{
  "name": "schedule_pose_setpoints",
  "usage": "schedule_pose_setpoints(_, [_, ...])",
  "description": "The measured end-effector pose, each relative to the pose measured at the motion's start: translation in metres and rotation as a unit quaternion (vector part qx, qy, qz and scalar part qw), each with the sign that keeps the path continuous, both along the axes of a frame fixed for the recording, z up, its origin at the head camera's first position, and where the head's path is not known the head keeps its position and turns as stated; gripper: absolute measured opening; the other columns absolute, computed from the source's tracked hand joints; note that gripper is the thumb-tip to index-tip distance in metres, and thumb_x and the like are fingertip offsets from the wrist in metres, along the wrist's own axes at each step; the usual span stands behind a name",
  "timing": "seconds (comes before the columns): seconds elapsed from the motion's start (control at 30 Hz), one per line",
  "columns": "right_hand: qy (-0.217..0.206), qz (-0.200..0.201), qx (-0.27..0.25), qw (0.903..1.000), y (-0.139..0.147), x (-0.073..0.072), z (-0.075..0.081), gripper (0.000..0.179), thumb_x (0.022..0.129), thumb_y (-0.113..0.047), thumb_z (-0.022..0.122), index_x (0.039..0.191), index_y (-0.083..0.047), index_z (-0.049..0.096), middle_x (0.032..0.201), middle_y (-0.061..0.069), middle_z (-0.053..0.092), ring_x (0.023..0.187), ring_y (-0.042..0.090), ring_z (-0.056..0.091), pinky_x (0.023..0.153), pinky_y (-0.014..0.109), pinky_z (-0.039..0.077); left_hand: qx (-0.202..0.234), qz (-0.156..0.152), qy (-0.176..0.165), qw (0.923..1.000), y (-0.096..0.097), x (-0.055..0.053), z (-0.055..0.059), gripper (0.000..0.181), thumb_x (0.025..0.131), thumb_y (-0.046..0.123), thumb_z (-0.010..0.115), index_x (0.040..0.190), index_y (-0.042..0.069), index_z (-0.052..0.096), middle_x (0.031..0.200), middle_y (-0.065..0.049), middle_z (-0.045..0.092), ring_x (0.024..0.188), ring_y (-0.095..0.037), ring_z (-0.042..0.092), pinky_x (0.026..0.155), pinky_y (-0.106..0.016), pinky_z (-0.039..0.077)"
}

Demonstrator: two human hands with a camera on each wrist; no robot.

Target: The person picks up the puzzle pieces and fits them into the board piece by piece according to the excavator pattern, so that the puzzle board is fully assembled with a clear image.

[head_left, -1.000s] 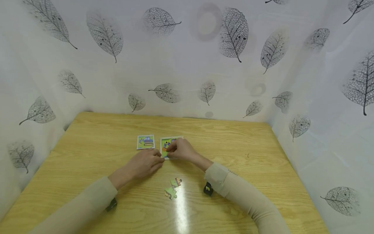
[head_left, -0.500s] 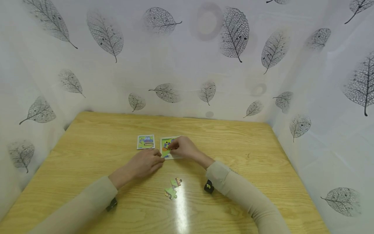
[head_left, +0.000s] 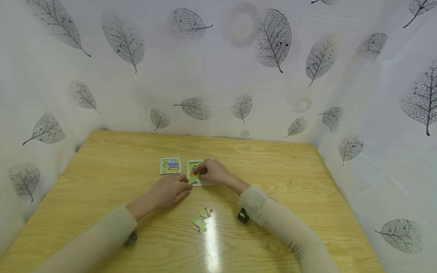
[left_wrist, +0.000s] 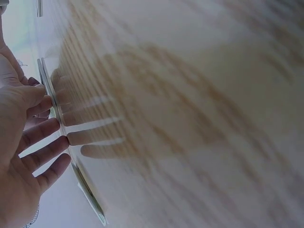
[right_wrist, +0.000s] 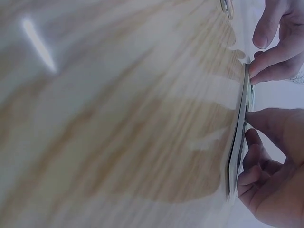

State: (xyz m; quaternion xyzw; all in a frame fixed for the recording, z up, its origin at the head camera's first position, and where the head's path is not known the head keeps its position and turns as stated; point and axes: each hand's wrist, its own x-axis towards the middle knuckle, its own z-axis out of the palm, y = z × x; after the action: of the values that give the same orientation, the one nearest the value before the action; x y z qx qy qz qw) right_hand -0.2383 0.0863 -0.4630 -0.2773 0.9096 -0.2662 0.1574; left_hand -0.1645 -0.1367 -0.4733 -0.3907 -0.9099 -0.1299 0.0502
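Observation:
A square jigsaw puzzle (head_left: 193, 179) with a pale border and a bright picture lies flat on the table. My left hand (head_left: 170, 189) rests at its lower left corner, fingers mostly straight; in the left wrist view, the left hand's fingertips (left_wrist: 57, 161) touch the board's edge. Over the puzzle's right part bends my right hand (head_left: 214, 172), with curled fingers and the thumb down on the surface. The right wrist view shows this right hand (right_wrist: 275, 166) at the thin board (right_wrist: 237, 137); whether a piece is between its fingers is hidden. Loose jigsaw pieces (head_left: 200, 224) lie nearer me.
Left of the puzzle lies a small square picture (head_left: 170, 165) of a blue digger. A black object (head_left: 243, 216) shows beside the right sleeve, another dark object (head_left: 130, 239) by the left sleeve. Leaf-patterned curtains surround the wooden table (head_left: 273, 163).
My right hand has shifted slightly over the puzzle, and a blue patch near its lower edge now shows. The left hand and the loose pieces stay put.

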Motion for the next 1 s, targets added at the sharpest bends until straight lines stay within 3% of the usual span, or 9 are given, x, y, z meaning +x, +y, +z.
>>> schedule_pose_setpoints(0.2, [-0.017,0.004,-0.014,0.9997,0.0005,0.0007,0.0008,0.026,0.093,-0.007,0.071,0.114,-0.016,0.081,0.103,0.001,0.08,0.079,0.007,0.059,0.07,0.019,0.049,0.0,-0.003,0.006,1.0,0.0003,-0.0002,-0.0003,0.02,0.101,0.02,0.069,0.114,0.012,0.08,0.109,-0.006,0.075,0.096,-0.021,0.07,0.087,-0.042,0.061])
schedule_pose_setpoints(0.53, [-0.063,-0.04,-0.083,0.9938,0.0011,0.0023,-0.0034,0.017,0.098,-0.011,0.071,0.114,-0.012,0.078,0.108,0.005,0.079,0.088,0.007,0.065,0.078,0.019,0.053,-0.003,-0.002,0.009,0.9999,0.0004,0.001,-0.0002,0.02,0.1,0.02,0.069,0.115,0.012,0.08,0.109,-0.006,0.075,0.097,-0.022,0.07,0.088,-0.041,0.061])
schedule_pose_setpoints(0.77, [-0.104,-0.087,-0.137,0.9812,0.0019,0.0009,-0.0041,0.015,0.096,-0.012,0.074,0.11,-0.008,0.079,0.099,0.009,0.079,0.083,0.009,0.065,0.074,0.019,0.051,-0.001,-0.006,0.009,0.9999,0.0005,0.0008,0.0,0.019,0.1,0.02,0.069,0.114,0.011,0.08,0.11,-0.006,0.075,0.098,-0.022,0.07,0.088,-0.041,0.062])
schedule_pose_setpoints(1.0, [-0.144,-0.112,-0.145,0.9724,0.0031,0.0037,-0.0005,0.016,0.096,-0.014,0.075,0.109,-0.007,0.08,0.105,0.009,0.081,0.092,0.011,0.071,0.087,0.023,0.055,-0.006,-0.002,0.002,1.0,0.001,0.0003,-0.0002,0.02,0.1,0.021,0.069,0.114,0.011,0.08,0.11,-0.007,0.075,0.098,-0.022,0.07,0.088,-0.042,0.062])
